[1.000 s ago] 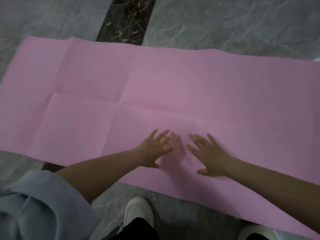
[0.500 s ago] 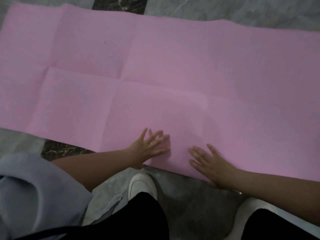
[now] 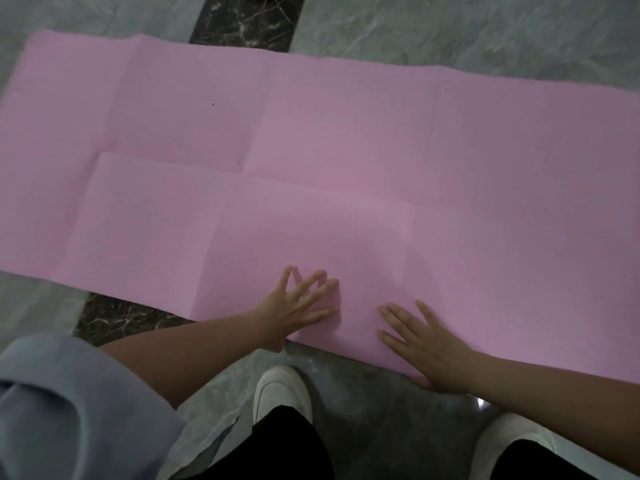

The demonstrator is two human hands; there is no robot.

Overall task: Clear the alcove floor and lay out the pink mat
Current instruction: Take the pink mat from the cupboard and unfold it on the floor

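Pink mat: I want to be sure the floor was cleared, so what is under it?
Around the pink mat only grey marble floor with a dark strip shows. Both hands press it flat. The floor beneath is covered.

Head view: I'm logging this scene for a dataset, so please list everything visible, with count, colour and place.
mat: one, pink, unfolded flat across the floor with fold creases showing, its right end cut off by the frame
floor: grey marble with one dark veined strip running under the mat
shoes: two, white, on the floor at the mat's near edge
trousers: black, bottom of view
sleeve: one, grey-blue, pushed up the left arm, bottom left
left hand: fingers spread flat on the mat's near edge
right hand: fingers straight, flat on the mat's near edge
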